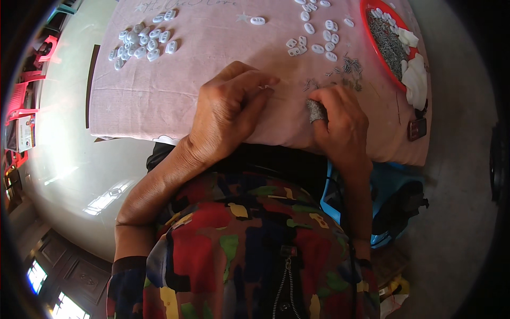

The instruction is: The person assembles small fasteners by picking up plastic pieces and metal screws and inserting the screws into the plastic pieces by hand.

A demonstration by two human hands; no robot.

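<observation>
My left hand [226,109] is raised over the pink cloth, thumb and forefinger pinched on a small white piece [265,86]. Only a sliver of that piece shows, so its shape is unclear. To its right, my right hand [340,119] is bent down at the cloth with its fingers curled together. A grey wrapping [317,111] covers its thumb. What those fingers hold, if anything, is hidden. Small grey metal screws [350,66] lie loose just beyond the right fingertips. Further off, white oval plastic pieces with holes [330,37] lie scattered singly and in small groups.
A pile of the white oval pieces [141,42] sits at the far left of the cloth-covered table [138,106]. At the far right, a red tray [383,63] holds many screws, with white cloth [415,80] over its edge. A small dark device [417,129] lies near the right edge.
</observation>
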